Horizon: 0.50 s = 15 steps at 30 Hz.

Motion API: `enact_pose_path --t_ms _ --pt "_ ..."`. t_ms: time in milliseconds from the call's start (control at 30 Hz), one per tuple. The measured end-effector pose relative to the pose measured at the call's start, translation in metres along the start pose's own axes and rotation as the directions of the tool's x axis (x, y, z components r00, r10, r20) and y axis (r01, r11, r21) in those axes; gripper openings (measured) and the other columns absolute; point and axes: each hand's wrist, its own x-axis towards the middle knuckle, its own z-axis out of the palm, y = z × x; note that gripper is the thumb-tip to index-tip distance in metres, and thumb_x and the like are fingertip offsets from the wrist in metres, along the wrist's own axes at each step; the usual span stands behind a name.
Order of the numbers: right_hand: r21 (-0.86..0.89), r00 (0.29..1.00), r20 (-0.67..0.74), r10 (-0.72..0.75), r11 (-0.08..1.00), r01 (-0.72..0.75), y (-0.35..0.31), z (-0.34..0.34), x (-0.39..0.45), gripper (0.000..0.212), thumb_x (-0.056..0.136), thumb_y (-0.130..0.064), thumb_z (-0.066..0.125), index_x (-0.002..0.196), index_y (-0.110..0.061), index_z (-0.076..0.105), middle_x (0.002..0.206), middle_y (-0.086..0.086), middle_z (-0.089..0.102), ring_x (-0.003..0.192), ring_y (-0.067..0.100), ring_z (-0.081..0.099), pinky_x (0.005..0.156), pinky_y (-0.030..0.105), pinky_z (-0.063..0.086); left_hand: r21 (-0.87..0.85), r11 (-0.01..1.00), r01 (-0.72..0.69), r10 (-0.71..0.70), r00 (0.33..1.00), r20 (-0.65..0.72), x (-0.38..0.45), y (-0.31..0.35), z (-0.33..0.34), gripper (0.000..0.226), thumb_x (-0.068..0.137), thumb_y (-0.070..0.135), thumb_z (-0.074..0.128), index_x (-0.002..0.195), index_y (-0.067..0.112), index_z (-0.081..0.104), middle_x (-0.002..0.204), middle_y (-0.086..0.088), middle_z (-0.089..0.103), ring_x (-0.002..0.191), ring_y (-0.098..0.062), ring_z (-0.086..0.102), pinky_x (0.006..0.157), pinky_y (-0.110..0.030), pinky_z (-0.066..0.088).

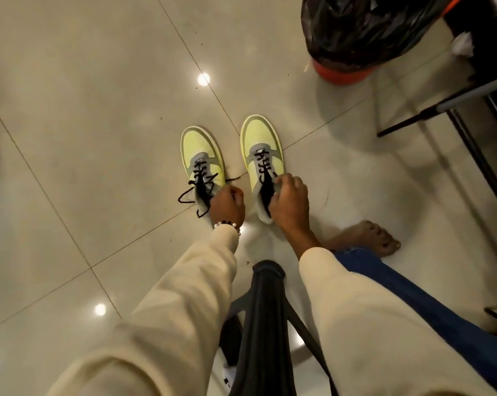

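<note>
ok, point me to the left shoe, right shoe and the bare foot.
left shoe point(200, 147): head view, yellow toe cap.
right shoe point(260, 135): head view, yellow toe cap.
bare foot point(367, 238): head view, top of the foot.

Two sneakers point(203, 155) point(263, 144), two hands point(227, 205) point(290, 201)
One bare foot point(367, 238), one beaded bracelet point(227, 224) and one bagged bin point(370, 32) are also showing; each sneaker is carrying one black lace point(200, 175).

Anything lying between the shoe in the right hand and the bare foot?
Nothing visible: the right hand grips the right shoe at its collar, and only bare tile and that hand's own wrist separate it from the bare foot.
</note>
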Motion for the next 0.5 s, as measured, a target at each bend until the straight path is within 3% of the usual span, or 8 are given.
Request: enact_pose_path --t_ms 33,100,200,267,367,500 --pt "0.017 0.998 0.007 -0.056 0.998 0.056 -0.005 0.004 -0.002 0.027 0.089 -0.008 0.055 0.115 -0.008 0.055 0.121 0.014 0.054 0.114 0.027 0.05 0.092 0.035 0.049 -0.027 0.996 0.084 -0.086 0.993 -0.08 -0.002 -0.003 -0.007 0.016 0.095 0.014 0.048 0.1 0.007 0.061 0.096 -0.006 0.059 0.089 -0.027 0.057 0.072 -0.03 0.038" --pt "0.05 0.975 0.173 -0.141 0.99 0.134 -0.015 0.017 -0.01 0.026 0.088 -0.006 0.054 0.114 -0.008 0.055 0.12 0.013 0.054 0.11 0.028 0.053 0.091 0.039 0.05 -0.134 0.951 0.279 -0.3 0.936 -0.183 0.001 -0.016 -0.018 0.017 0.096 0.019 0.048 0.106 0.008 0.056 0.105 -0.012 0.061 0.1 -0.032 0.056 0.076 -0.034 0.038" --pt "0.003 0.862 0.483 -0.154 0.985 0.175 -0.023 0.038 -0.025 0.051 0.087 -0.006 0.054 0.136 -0.013 0.041 0.137 0.013 0.042 0.122 0.03 0.046 0.101 0.038 0.042 -0.214 0.861 0.461 -0.494 0.859 -0.135 0.012 -0.038 -0.023 0.045 0.09 0.029 0.059 0.125 0.003 0.047 0.128 -0.02 0.052 0.12 -0.035 0.049 0.094 -0.04 0.04" --pt "-0.024 0.789 0.603 -0.118 0.986 0.165 -0.022 0.05 -0.033 0.066 0.088 -0.006 0.054 0.147 -0.019 0.027 0.149 0.011 0.029 0.132 0.03 0.038 0.105 0.036 0.036 -0.152 0.857 0.493 -0.504 0.863 -0.044 0.016 -0.049 -0.023 0.062 0.085 0.034 0.067 0.134 0.005 0.04 0.135 -0.019 0.044 0.124 -0.035 0.045 0.098 -0.041 0.039" --pt "-0.075 0.705 0.707 -0.051 0.986 0.147 -0.019 0.06 -0.032 0.078 0.089 -0.005 0.051 0.152 -0.028 0.01 0.158 0.01 0.007 0.139 0.033 0.028 0.109 0.038 0.031 -0.075 0.891 0.449 -0.444 0.893 0.066 0.022 -0.059 -0.019 0.072 0.083 0.036 0.07 0.139 0.009 0.035 0.133 -0.018 0.05 0.121 -0.036 0.05 0.095 -0.039 0.044" --pt "-0.112 0.647 0.762 -0.009 0.983 0.145 -0.017 0.069 -0.025 0.078 0.09 -0.007 0.05 0.152 -0.028 0.006 0.16 0.007 -0.002 0.142 0.032 0.022 0.111 0.037 0.027 0.039 0.898 0.439 -0.44 0.891 0.109 0.034 -0.058 -0.023 0.051 0.087 0.035 0.064 0.127 0.009 0.047 0.123 -0.016 0.059 0.109 -0.037 0.058 0.073 -0.034 0.049"
